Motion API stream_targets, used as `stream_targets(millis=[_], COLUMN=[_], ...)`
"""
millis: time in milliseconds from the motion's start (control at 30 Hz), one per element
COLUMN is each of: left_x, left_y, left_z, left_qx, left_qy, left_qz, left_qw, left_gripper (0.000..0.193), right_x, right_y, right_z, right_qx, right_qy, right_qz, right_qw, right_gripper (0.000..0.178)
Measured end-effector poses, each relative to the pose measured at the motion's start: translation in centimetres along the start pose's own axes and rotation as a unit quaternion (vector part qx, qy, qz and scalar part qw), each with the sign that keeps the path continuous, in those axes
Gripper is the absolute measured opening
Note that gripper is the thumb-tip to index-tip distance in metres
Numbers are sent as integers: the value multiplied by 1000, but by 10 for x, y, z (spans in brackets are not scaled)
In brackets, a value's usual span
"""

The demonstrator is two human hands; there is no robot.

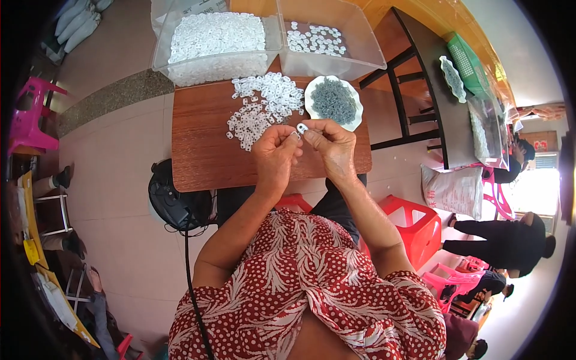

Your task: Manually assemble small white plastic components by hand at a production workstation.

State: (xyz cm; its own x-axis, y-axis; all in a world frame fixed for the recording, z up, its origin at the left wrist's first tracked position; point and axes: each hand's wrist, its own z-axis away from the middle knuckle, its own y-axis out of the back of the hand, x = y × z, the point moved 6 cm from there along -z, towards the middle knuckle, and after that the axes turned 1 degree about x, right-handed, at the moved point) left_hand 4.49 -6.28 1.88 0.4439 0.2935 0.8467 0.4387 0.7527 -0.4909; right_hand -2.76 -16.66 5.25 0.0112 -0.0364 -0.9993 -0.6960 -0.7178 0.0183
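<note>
Both my hands meet over the near part of a brown wooden table. My right hand pinches a small white oval plastic piece with a dark hole in it. Beside it, the closed fingertips of my left hand hold a tiny whitish part, mostly hidden. Just beyond the left hand lies a pile of small white two-holed pieces, and behind that a heap of larger white pieces. A scalloped white plate full of small grey-blue parts stands beyond my right hand.
At the table's far edge stand a clear bin heaped with white pieces and another bin holding fewer. A dark table with a green basket is at right. Red stool, black bag and cable flank me. Other people sit nearby.
</note>
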Motion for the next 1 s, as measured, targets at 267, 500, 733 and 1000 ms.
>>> stream_targets(millis=[267, 500, 733, 1000], left_x=[0, 2, 4, 11], left_y=[0, -5, -4, -7], left_z=[-2, -1, -2, -1], left_qx=[-7, -29, -35, -9], left_qy=[4, -23, -26, 15], left_qz=[18, -1, -1, 38], left_qw=[1000, 999, 999, 999], left_gripper=[12, 21, 27, 22], right_x=[-3, -4, -7, -22], right_y=[-1, 1, -2, -3], right_z=[1, 2, 6, 11], right_qx=[-20, -28, -49, -17], right_qy=[18, 41, 52, 210], right_qz=[14, 54, 93, 220], right_qw=[1000, 997, 993, 953], right_gripper=[17, 16, 25, 30])
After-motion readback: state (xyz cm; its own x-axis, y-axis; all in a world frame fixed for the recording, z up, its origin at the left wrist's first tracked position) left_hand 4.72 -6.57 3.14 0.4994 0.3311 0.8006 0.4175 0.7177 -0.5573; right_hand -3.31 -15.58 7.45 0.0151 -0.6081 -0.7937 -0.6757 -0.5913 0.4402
